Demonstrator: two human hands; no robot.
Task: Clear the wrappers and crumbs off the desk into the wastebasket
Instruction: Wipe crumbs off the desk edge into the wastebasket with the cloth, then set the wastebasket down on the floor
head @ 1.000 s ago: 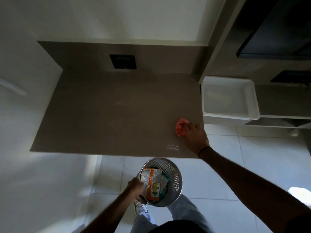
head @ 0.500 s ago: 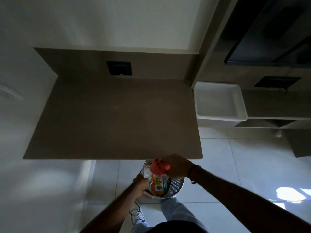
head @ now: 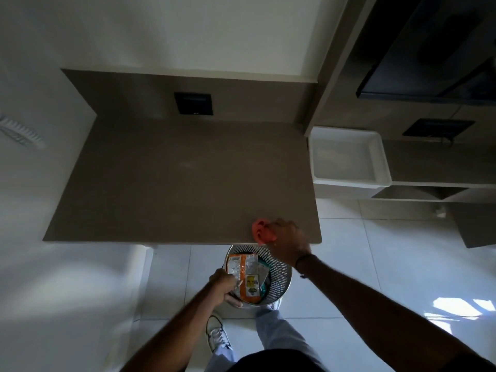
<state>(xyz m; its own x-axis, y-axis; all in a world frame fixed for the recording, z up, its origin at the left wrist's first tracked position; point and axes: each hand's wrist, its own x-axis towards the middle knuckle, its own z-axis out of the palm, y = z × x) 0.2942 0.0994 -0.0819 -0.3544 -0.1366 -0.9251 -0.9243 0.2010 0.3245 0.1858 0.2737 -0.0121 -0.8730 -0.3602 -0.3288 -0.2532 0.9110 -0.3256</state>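
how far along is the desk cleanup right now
Mostly done. The wrappers already sit in the wastebasket, which the left hand holds by the rim just below the desk edge. The right hand presses an orange cloth on the near right corner. No crumbs show, so a last wipe seems left.

Pretty dim shot overall, kinda murky and soft. Only real brightness is a sun patch on the floor tiles at lower right, slightly blown out. Desk looks flat and shadowy. Wide-angle lens bends the edges, left side smeary.
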